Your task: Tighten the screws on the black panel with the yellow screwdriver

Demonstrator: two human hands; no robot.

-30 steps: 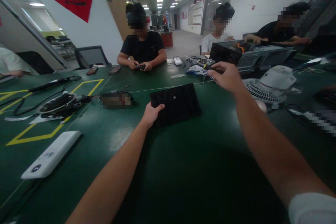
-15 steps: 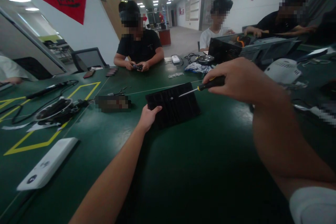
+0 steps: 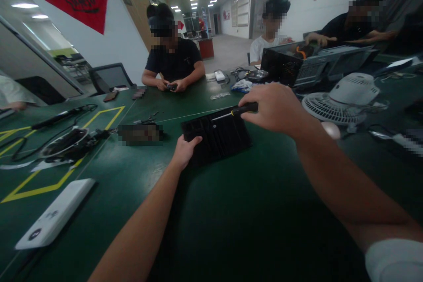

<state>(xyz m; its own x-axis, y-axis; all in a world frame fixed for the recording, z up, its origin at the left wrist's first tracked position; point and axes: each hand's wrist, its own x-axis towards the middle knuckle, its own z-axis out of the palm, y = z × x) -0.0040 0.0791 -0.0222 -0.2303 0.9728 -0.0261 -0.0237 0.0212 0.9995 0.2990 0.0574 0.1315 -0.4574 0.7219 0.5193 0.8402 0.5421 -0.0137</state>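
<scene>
A flat black panel (image 3: 228, 139) with ridges and a small round silver spot lies tilted just in front of me on the green table. My left hand (image 3: 185, 150) grips its left edge, thumb on top and the other fingers hidden underneath. In my right hand (image 3: 272, 108) is a screwdriver (image 3: 228, 116) with a black and yellow handle, fingers closed around it. Its thin metal shaft points left over the panel's upper part, near the silver spot. Whether the tip touches the panel I cannot tell.
A white fan (image 3: 343, 99) lies at the right, near an open computer case (image 3: 297, 68). On the left are a white power strip (image 3: 54, 213), a cable bundle (image 3: 66, 145) and yellow tape marks. Three people sit across the table; another person's arm (image 3: 15, 97) shows far left.
My right hand has moved left and slightly down with the screwdriver, bringing its tip farther across the panel. The fan shows more fully. My left hand keeps its hold.
</scene>
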